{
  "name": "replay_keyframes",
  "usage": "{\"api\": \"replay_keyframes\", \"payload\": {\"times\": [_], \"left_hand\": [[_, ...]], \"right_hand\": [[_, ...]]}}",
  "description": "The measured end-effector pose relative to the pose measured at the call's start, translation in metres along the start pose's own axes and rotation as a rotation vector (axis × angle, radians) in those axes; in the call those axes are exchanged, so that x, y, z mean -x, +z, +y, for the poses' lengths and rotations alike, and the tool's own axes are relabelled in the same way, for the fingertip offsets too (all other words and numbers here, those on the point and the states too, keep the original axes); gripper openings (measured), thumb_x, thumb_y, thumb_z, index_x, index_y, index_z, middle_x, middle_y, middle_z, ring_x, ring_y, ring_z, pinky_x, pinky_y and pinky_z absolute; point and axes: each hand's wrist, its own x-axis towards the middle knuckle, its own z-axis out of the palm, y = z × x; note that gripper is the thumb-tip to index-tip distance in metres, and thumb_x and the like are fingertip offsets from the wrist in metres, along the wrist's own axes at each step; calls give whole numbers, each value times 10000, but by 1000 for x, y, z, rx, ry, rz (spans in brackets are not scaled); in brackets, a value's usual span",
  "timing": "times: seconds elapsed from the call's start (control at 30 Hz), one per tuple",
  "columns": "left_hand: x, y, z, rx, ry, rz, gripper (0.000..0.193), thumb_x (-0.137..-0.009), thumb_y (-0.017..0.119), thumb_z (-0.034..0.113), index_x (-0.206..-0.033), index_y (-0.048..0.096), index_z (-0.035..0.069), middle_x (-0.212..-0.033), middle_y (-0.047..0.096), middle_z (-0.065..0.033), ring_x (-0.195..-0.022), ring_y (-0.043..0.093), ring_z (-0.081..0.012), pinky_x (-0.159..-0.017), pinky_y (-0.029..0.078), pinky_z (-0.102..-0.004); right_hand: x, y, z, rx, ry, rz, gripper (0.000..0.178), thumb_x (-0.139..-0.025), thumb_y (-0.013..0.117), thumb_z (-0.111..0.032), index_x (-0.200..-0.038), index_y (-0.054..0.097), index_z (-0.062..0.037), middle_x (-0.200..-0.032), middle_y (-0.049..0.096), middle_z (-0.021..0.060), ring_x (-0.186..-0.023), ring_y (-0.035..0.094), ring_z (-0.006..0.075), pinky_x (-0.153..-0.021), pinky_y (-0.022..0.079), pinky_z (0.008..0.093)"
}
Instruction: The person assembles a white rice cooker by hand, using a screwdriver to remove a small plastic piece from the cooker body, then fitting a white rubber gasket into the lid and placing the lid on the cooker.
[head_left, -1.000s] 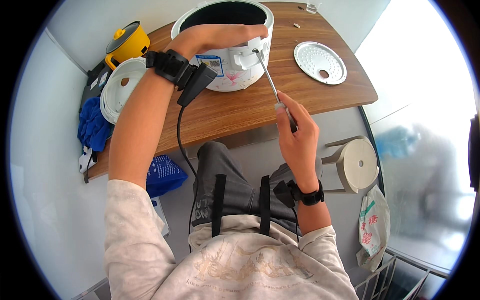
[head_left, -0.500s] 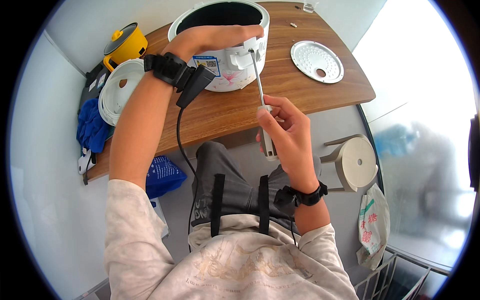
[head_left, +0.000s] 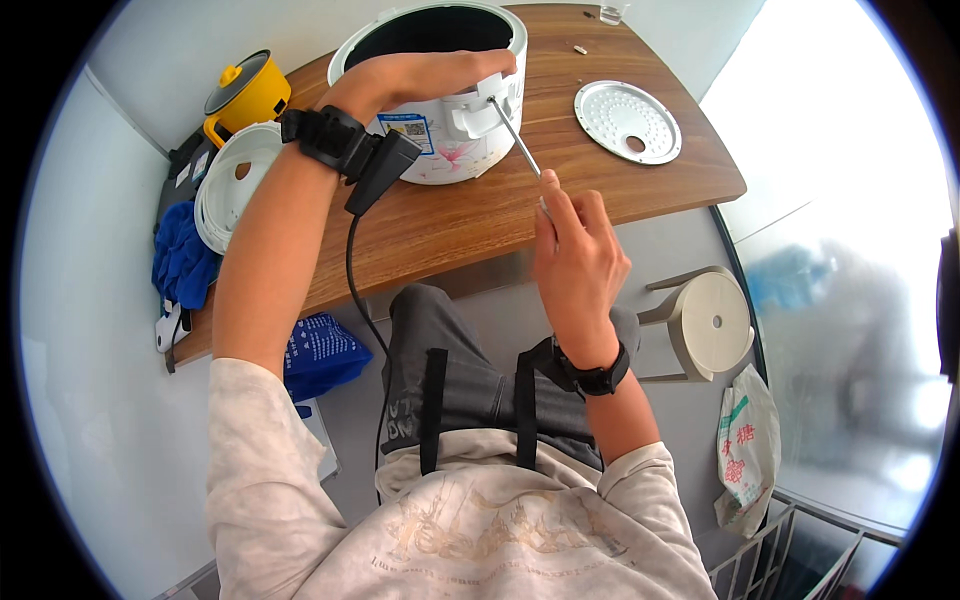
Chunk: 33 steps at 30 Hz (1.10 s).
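In the head view, I see the right hand [head_left: 582, 250] now rolled knuckles-up around the one screwdriver [head_left: 520, 142], its tip staying on the side of the one white cooker [head_left: 470, 160] on the table [head_left: 555, 130]: a turning stroke, I judge. The left hand [head_left: 435, 75] lies across the cooker's top; I can't tell whether it grips. I count one perforated disc [head_left: 615, 112].

Left hand [head_left: 435, 74] stretches rightward, right hand [head_left: 582, 250] curls closed.
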Motion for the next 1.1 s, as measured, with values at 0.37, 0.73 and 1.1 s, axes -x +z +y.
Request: {"api": "replay_keyframes", "payload": {"times": [0.37,0.73,1.1], "left_hand": [[14,-5,13,-28,-55,-33,944,-845,399,809,-1566,404,200,-1600,334,-237,-1484,293,-412,-1161,207,-551],[7,-3,6,-51,-18,2,1010,-823,421,812,-1575,379,140,-1599,336,-246,-1462,326,-428,-1139,240,-550],[4,-1,1,-50,-36,0,1031,-817,407,831,-1582,365,140,-1606,326,-248,-1464,329,-425,-1117,256,-545]], "right_hand": [[-22,-20,23,-190,119,-20,365,-821,733,-54,-1171,719,-155,-888,557,17,-828,598,218,-692,482,369],[1,-28,20,-1260,709,-581,243,-1028,532,-240,-1124,624,-37,-691,571,17,-539,479,52,-492,369,229],[0,-28,10,-1219,681,-504,335,-1054,489,-245,-1269,636,-33,-732,567,-4,-547,459,37,-497,364,218]]}}
